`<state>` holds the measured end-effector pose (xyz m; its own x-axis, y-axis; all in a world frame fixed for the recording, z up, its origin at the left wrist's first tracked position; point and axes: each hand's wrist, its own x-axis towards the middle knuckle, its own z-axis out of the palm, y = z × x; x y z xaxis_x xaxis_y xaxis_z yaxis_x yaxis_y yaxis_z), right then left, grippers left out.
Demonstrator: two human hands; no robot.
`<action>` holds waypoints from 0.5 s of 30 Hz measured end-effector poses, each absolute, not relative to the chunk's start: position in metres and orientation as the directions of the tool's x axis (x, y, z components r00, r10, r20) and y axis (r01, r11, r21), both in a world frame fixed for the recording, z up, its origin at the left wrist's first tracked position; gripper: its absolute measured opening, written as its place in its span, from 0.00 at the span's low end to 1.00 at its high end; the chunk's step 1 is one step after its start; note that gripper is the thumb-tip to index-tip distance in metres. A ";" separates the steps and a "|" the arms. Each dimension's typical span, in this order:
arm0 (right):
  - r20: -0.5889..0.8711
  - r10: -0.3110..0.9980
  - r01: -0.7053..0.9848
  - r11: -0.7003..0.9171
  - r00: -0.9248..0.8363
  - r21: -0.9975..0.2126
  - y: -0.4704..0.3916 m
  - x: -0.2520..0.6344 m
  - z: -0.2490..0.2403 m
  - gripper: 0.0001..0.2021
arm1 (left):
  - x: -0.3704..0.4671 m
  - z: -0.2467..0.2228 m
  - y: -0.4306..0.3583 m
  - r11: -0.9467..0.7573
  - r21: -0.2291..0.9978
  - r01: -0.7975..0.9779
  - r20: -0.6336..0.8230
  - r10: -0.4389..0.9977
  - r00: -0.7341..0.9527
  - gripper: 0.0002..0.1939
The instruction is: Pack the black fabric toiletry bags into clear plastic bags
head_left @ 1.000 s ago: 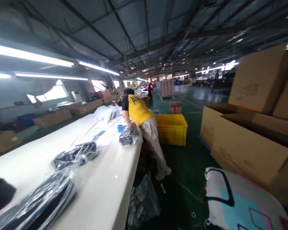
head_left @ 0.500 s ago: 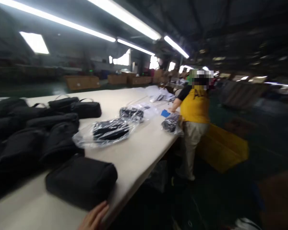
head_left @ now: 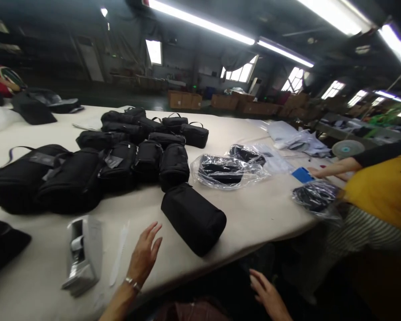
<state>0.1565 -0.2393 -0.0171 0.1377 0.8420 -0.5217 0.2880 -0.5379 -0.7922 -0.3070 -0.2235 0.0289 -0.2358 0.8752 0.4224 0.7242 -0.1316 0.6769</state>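
Observation:
My left hand [head_left: 145,254], with a bracelet at the wrist, is over the cream table [head_left: 254,214], fingers apart and holding nothing. Just to its right lies a black bag [head_left: 194,218] near the table's front edge, with a gap between them. My right hand [head_left: 265,292] hangs past that edge, also empty with its fingers spread. A tape dispenser [head_left: 83,254] stands left of my left hand, and a thin whitish strip [head_left: 119,254] lies between the two. Behind the single bag, many black bags [head_left: 120,160] sit grouped together.
Clear plastic wraps two dark items [head_left: 220,171] right of the group. At the right, a person in a yellow top [head_left: 384,183] reaches toward a blue object [head_left: 302,174] beside another wrapped item [head_left: 316,196]. Cardboard boxes [head_left: 185,100] stand beyond the table.
The view has swung left, bringing the tape dispenser and more bags into sight. Two hands of mine now show, where one showed at the bottom edge before. The single bag lies at a different angle in view.

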 end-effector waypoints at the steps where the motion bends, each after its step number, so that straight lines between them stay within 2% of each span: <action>1: -0.554 0.823 0.190 -0.568 0.124 -0.801 -0.229 0.138 -0.013 0.42 | -0.314 0.031 -0.211 -0.090 0.762 0.641 0.351 0.889 -0.293 0.21; 4: -0.610 0.791 -0.100 -0.604 0.046 -0.791 -0.210 0.087 0.003 0.46 | -0.332 0.039 -0.159 -0.009 0.894 0.448 0.190 0.913 -0.361 0.27; 7: -0.596 0.802 -0.242 -0.576 0.016 -0.781 -0.196 0.051 0.015 0.47 | -0.339 0.038 -0.099 0.049 0.937 0.347 0.089 0.925 -0.370 0.31; 11: -0.568 0.817 -0.258 -0.530 0.098 -0.808 -0.165 0.031 0.017 0.46 | -0.330 0.028 -0.059 0.120 0.975 0.185 -0.060 0.953 -0.297 0.33; 15: -0.561 0.820 -0.208 -0.533 0.114 -0.820 -0.125 0.039 0.022 0.36 | -0.309 0.030 -0.088 0.122 0.990 0.065 -0.106 0.974 -0.202 0.32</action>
<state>0.0385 -0.1252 0.0225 0.1138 0.8197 -0.5614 -0.2076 -0.5330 -0.8202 -0.3095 -0.0881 0.0304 -0.2015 0.9737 -0.1065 0.0646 0.1217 0.9905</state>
